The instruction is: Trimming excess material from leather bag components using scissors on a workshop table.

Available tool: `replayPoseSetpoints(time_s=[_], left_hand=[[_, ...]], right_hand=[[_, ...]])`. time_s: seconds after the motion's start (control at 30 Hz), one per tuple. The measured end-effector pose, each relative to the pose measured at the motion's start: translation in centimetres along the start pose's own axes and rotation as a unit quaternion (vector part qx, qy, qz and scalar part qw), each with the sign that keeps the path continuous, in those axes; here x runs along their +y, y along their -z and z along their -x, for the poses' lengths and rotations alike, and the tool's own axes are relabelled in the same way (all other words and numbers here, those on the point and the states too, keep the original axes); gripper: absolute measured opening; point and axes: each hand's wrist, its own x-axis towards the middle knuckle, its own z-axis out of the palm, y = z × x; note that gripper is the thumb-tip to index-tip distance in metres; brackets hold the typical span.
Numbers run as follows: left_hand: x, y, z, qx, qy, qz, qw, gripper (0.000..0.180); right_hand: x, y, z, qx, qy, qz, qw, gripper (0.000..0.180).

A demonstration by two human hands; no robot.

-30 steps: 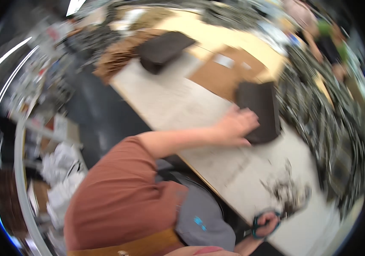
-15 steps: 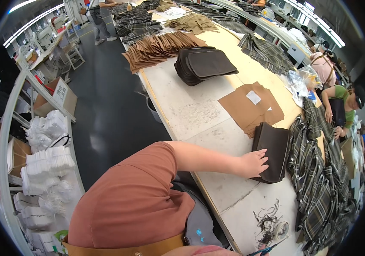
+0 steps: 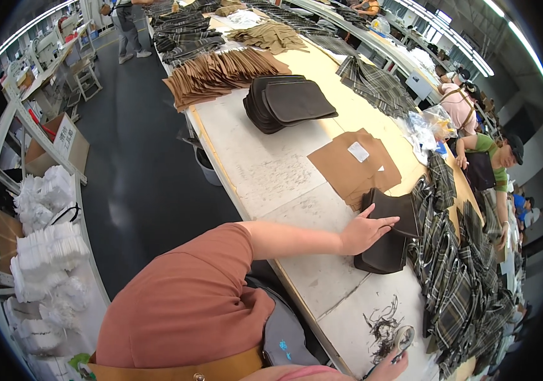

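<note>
My left hand [image 3: 371,232] lies across a stack of dark brown, leather-like panels [image 3: 381,255], its fingers stretched out and apart. Under those fingers the far half of the top panel is bent up, leaving a crease across the stack. At the lower edge, my right hand [image 3: 391,367] is closed, with its fingertips at the lower rim of a tilted, pale roll of tape [image 3: 403,339]. A dark scissors handle [image 3: 368,373] shows partly beside that hand; the blades are hidden. Loose dark thread scraps [image 3: 382,327] lie beside the roll.
Brown flat pieces [image 3: 351,166] and another dark panel stack [image 3: 290,101] lie farther along the table [image 3: 265,181]. Plaid cloth [image 3: 455,273] covers the right side. A shelf with white bundles [image 3: 49,254] stands left. A person in green [image 3: 487,149] works across the table.
The view has shifted right. My left hand has moved up the stack, and the top panel is now bent. My right hand has come to the tape roll, which looks more tilted; the scissor blades no longer show.
</note>
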Motion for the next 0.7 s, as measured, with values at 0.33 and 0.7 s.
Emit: replayPoseSetpoints(time_s=[0.33,0.7], left_hand=[[-0.7,-1.7,0.5,0.023,-0.166,-0.137,0.976,0.038],[-3.2,0.1,0.8,-0.084,0.036,-0.145,0.985,0.087]], right_hand=[[-18.6,-11.2,-9.2,-0.45,-0.239,-0.414,0.754,0.061],[-21.2,-13.3,-11.0,-0.365,-0.218,-0.436,0.793,0.037]])
